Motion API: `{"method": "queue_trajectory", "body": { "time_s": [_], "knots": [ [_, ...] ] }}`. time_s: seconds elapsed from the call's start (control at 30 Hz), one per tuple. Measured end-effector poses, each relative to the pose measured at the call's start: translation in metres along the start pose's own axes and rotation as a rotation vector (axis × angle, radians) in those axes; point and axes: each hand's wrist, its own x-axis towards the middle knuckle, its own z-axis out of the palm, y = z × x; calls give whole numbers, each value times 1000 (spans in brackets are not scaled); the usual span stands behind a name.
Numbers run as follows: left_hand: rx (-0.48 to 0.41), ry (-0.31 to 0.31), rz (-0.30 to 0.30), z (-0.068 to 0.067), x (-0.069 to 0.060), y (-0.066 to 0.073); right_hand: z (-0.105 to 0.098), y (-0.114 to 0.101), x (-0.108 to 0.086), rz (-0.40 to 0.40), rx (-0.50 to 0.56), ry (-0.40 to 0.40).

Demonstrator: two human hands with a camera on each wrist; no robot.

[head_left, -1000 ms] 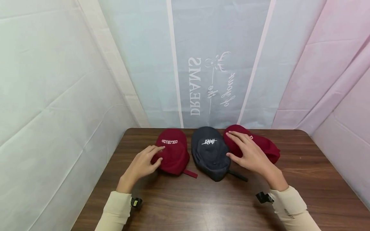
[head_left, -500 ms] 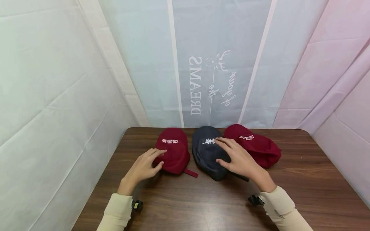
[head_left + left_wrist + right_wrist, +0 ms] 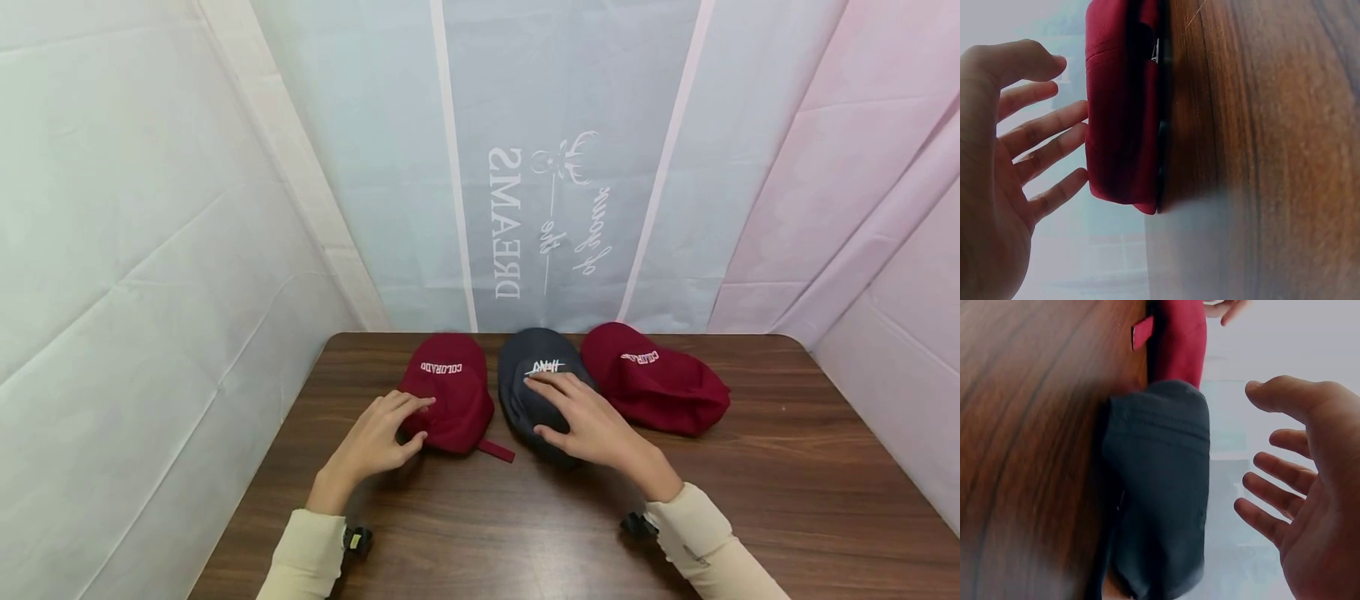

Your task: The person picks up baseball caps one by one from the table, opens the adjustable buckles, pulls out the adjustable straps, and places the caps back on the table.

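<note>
Three baseball caps lie in a row along the back of the table. My left hand (image 3: 378,437) is at the left red cap (image 3: 453,408), which reads COLORADO. Its fingers are spread and relaxed; in the left wrist view the fingertips (image 3: 1075,112) reach the crown of the cap (image 3: 1116,106), but whether they touch I cannot tell. Over the dark grey-blue cap (image 3: 517,350) hovers my right hand (image 3: 592,425), loosely spread and holding nothing. A gap separates it from that cap (image 3: 1160,469) in the right wrist view. The hand hides part of the crown and the strap.
To the right of the dark cap lies a second red cap (image 3: 667,387), partly slumped. The brown wooden table (image 3: 480,525) has a printed cloth (image 3: 562,83) hanging behind it. White cloth walls (image 3: 150,292) stand on both sides.
My right hand has moved left, from over the right red cap to over the dark cap, uncovering the right cap's lettering. The left hand has shifted only slightly. The caps lie where they were.
</note>
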Motion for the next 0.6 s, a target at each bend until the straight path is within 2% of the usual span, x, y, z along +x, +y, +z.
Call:
{"method": "queue_trajectory", "body": {
  "time_s": [0.6],
  "knots": [
    [-11, -21, -15, 3, -2, 1, 20, -16, 18, -103, 32, -2]
  ]
}}
